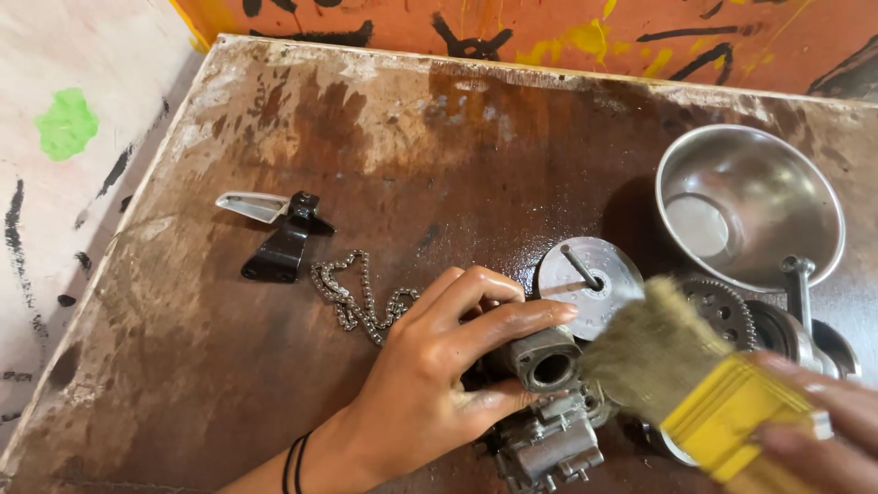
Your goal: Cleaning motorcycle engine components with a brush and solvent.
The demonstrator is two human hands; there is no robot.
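My left hand (430,384) grips a grey metal engine part (546,361) with a round bore, fingers over its top and thumb below. More of the same grey casting (549,448) shows beneath it. My right hand (823,430) holds a paintbrush with a yellow handle (732,416); its tan bristles (654,352) touch the right side of the metal part. The brush is blurred.
On the stained brown board (274,366) lie a small chain (352,297), a black bracket with a silver blade (279,238), a round metal disc with a pin (590,279), a toothed gear (727,311), a steel bowl (745,206) and a crank part (805,320). A painted orange wall (549,27) is behind.
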